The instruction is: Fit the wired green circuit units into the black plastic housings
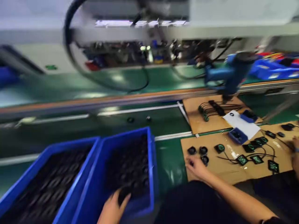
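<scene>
My left hand (113,207) is closed around a dark round part (124,194), over the near end of a blue bin (152,165) that holds many similar black parts. My right hand (198,168) reaches onto the cardboard sheet (210,174) at its left edge. Its fingertips are pinched together at a small dark spot, too blurred to name. Just beyond those fingers stand black round housings (203,150). Farther right on the cardboard lie green circuit boards (242,160) in black cases, with black cables.
Another blue bin (63,144) with black parts stands at left. A blue power tool (230,73) hangs above a second cardboard sheet (192,119). Small blue trays (238,136) and white paper (241,123) lie there. Another person's hand (295,144) shows at the right edge.
</scene>
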`<state>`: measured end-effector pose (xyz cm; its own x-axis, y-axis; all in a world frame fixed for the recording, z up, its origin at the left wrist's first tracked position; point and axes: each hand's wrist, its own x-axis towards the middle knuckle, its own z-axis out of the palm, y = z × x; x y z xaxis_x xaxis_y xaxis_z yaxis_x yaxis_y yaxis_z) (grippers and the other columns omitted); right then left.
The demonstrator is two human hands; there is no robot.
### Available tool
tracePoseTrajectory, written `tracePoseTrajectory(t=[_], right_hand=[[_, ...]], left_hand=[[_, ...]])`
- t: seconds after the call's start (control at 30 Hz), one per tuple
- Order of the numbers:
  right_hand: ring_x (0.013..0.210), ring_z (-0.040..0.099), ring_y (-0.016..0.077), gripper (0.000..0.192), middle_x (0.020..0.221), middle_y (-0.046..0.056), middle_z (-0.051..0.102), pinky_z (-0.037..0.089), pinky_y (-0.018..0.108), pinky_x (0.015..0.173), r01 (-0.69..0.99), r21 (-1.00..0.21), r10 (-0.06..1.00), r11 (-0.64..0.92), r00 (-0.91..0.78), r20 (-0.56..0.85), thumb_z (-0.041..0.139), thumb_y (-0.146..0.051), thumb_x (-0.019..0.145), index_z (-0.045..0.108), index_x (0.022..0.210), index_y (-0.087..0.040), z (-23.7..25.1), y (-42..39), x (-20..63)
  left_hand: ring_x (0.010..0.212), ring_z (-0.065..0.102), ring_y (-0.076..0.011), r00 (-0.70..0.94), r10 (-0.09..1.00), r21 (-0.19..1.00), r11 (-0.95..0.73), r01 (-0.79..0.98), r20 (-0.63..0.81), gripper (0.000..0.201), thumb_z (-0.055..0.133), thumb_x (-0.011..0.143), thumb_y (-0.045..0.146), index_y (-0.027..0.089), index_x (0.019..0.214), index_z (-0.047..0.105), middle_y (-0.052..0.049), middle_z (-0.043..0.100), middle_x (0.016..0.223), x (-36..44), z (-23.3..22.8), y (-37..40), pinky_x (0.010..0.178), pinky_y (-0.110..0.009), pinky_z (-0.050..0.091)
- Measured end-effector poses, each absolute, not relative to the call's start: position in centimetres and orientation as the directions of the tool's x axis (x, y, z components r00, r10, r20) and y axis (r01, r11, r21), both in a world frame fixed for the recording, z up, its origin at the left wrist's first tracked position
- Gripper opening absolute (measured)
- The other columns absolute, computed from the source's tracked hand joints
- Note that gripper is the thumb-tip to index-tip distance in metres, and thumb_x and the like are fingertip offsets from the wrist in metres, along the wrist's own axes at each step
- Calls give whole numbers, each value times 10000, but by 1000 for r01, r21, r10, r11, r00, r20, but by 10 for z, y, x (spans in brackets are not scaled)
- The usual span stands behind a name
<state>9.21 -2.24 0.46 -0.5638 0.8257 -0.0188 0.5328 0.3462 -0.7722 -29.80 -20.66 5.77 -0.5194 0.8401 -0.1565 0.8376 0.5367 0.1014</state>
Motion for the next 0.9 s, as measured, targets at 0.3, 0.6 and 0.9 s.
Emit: tracePoseTrajectory(t=[0.3, 0.6, 0.9], right_hand=[[1175, 618, 271, 261, 1225, 144, 671, 497, 489, 1062, 325, -775, 677, 543, -715, 174, 543, -347, 988, 639, 1165, -181, 16, -90, -69], [1215, 589, 306, 320, 1282, 136, 652, 447, 518, 1109, 190, -712, 308, 676, -950, 40, 606, -164, 900, 657, 1216, -175, 20, -152, -178], [1046, 650, 258, 226, 1109, 117, 696, 508, 410, 981, 238, -800, 309, 551, -949, -69, 545, -260, 947, 690, 1100, -179, 17, -157, -145]], left_hand=[[1226, 619, -278, -587, 733, -7, 623, 782, -343, 427, 456, 998, 289, 75, 1364, 508, -198, 641, 1304, -399, 52, -298, 1057, -370, 467], [1104, 691, -268, -499, 540, -161, 554, 817, -677, 462, 886, 726, 234, 106, 1123, 689, -127, 721, 1157, -412, 33, -294, 1000, -450, 553], [1218, 610, -374, -457, 581, -148, 500, 853, -673, 809, 975, 561, 323, 76, 1264, 661, -245, 629, 1291, -410, 0, -285, 1020, -494, 519]])
